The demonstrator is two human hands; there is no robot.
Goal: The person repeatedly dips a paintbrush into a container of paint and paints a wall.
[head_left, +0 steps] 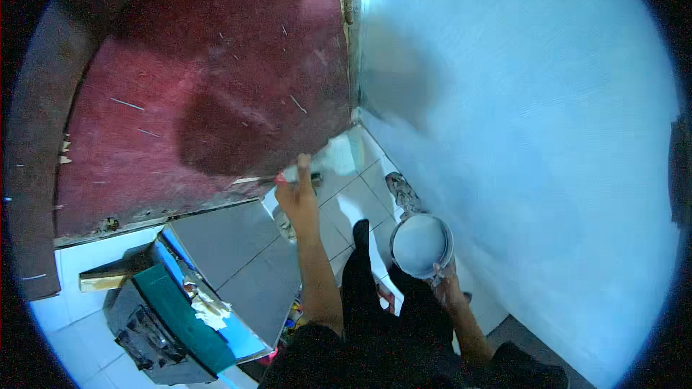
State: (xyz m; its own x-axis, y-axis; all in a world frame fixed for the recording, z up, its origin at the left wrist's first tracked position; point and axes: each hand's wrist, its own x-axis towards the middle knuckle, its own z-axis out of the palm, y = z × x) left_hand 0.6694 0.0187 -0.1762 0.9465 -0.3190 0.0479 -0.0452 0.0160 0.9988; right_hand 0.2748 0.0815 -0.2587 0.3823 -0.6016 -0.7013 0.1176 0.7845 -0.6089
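Observation:
My right hand (446, 279) grips the near rim of a round container (420, 245) with pale contents, held in front of my legs. To the left, my left hand (298, 202) is raised with one finger pointing away from me, near the lower edge of a dark red panel (259, 92). A small reddish spot and a small dark item show beside its fingers. I cannot tell whether they are held. A pale, whitish-blue wall (519, 135) rises to the right of the container and meets the red panel's side at a corner.
A grey tiled ledge (232, 248) with a blue side stands at left. Beside it is a teal and black box (184, 319), with a crumpled white scrap (208, 307) nearby. A mottled grey object (403, 192) lies on the tiled floor (351, 194) against the wall.

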